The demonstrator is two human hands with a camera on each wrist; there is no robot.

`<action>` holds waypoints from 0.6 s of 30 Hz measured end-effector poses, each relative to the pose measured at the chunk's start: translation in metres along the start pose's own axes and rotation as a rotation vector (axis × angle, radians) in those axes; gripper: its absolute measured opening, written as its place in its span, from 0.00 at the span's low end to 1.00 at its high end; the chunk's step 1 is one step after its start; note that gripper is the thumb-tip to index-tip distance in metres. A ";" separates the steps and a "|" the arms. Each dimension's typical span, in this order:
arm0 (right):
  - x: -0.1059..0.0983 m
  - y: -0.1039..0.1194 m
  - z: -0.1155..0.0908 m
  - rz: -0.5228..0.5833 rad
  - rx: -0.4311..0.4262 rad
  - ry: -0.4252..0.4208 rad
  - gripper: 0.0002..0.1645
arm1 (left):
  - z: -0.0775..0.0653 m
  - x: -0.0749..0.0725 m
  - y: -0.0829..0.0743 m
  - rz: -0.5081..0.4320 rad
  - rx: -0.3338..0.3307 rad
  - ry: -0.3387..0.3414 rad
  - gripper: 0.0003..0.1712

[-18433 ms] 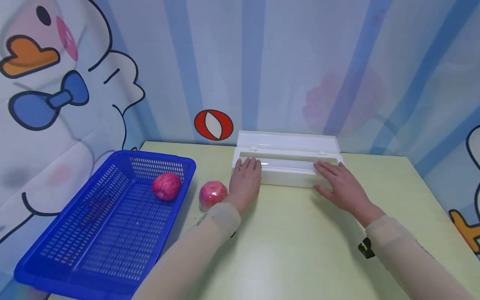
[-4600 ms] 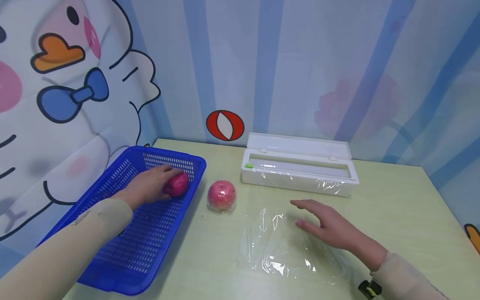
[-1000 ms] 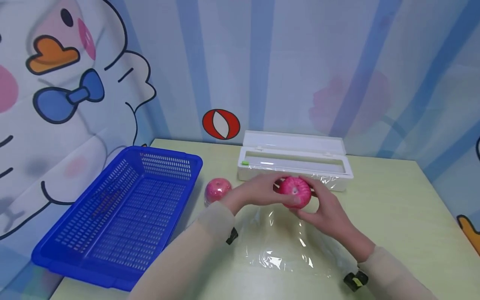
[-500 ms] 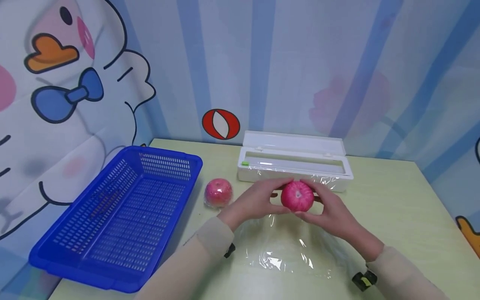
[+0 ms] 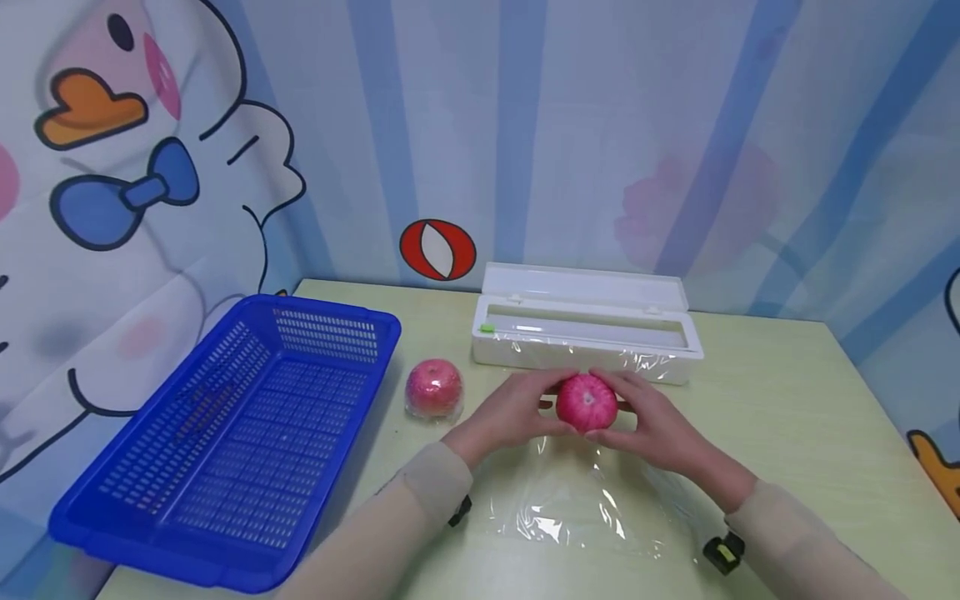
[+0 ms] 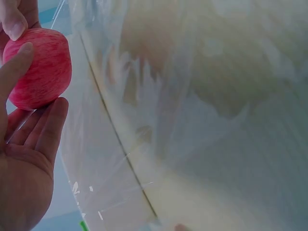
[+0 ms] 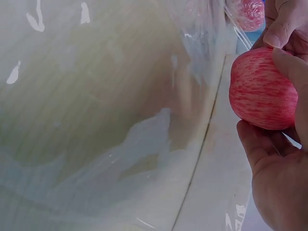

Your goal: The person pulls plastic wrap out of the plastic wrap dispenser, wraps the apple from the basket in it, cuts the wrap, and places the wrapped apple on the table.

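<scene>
A pink-red apple (image 5: 587, 403), its dimpled end facing up, is held between both hands over a sheet of clear cling film (image 5: 547, 521). My left hand (image 5: 512, 410) grips its left side, thumb in front and fingers behind. From the other side my right hand (image 5: 654, 423) grips it the same way. In the left wrist view the apple (image 6: 43, 70) sits between thumb and fingertips; the right wrist view shows the apple (image 7: 263, 90) held likewise. The film runs from the white film dispenser (image 5: 525, 353), whose lid stands open, towards the front of the table.
An apple wrapped in film (image 5: 434, 388) stands left of the dispenser. Further left is a blue perforated basket (image 5: 213, 573) with nothing in it. A patterned curtain (image 5: 570, 150) hangs behind the pale table (image 5: 780, 400).
Earlier, both hands were at the dispenser; film was then out on the table and my left hand gripped the apple in the basket. Over the last second, both hands have lowered the apple slightly.
</scene>
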State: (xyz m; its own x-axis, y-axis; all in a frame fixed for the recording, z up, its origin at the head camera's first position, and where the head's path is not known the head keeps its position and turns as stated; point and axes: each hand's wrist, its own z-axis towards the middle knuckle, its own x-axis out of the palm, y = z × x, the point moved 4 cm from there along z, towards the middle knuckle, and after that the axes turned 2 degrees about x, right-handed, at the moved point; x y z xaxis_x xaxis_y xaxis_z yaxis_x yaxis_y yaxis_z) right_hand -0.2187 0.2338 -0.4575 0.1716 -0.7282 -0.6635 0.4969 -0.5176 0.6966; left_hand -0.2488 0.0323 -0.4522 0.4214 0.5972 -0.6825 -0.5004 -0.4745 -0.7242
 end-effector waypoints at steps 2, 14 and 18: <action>0.002 -0.004 0.001 -0.004 0.015 0.016 0.50 | 0.001 0.003 0.004 0.004 -0.017 0.001 0.45; 0.008 -0.018 -0.002 0.011 0.014 0.037 0.50 | 0.002 0.012 0.011 0.031 -0.087 0.023 0.45; 0.011 -0.022 -0.003 0.011 0.021 0.041 0.50 | 0.003 0.015 0.015 0.045 -0.108 0.034 0.45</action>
State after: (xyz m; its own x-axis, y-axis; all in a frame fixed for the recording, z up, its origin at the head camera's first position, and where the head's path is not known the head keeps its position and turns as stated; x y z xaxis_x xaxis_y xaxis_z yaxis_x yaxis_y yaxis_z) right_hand -0.2256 0.2383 -0.4810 0.2118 -0.7151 -0.6661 0.4768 -0.5194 0.7092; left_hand -0.2521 0.0367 -0.4729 0.4265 0.5526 -0.7160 -0.4353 -0.5685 -0.6981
